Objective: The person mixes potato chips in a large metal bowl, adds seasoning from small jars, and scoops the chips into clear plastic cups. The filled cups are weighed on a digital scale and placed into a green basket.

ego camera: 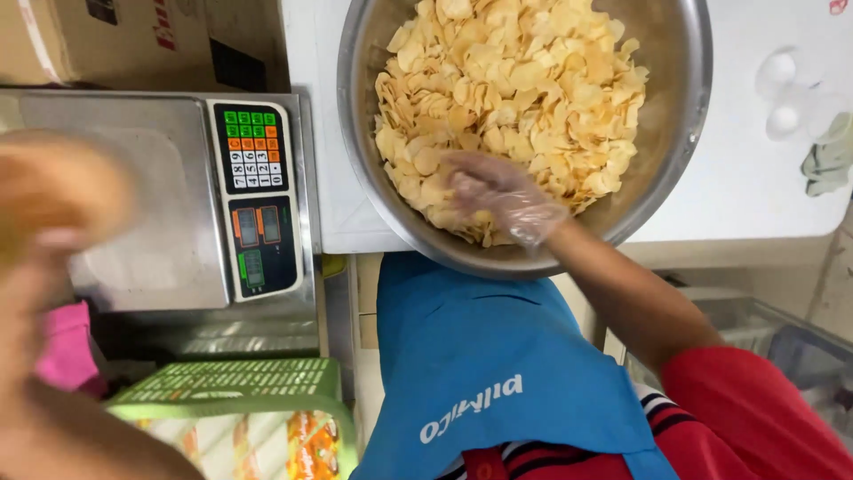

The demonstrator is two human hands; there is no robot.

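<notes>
A large steel bowl (684, 116) heaped with pale yellow chips (524, 80) stands on a white table. My right hand (498, 191), in a thin clear plastic glove, reaches into the near side of the heap with its fingers curled around some chips. My left hand (53, 200) is raised close to the camera at the left, blurred, and appears to hold something orange-yellow that I cannot make out. It hovers over the steel platform of a weighing scale (169, 213).
The scale has a keypad and display panel (256, 200) on its right side. A green plastic basket (240, 391) with packets sits below it. A cardboard box (107, 40) stands behind the scale. A blue apron (480, 356) covers my front.
</notes>
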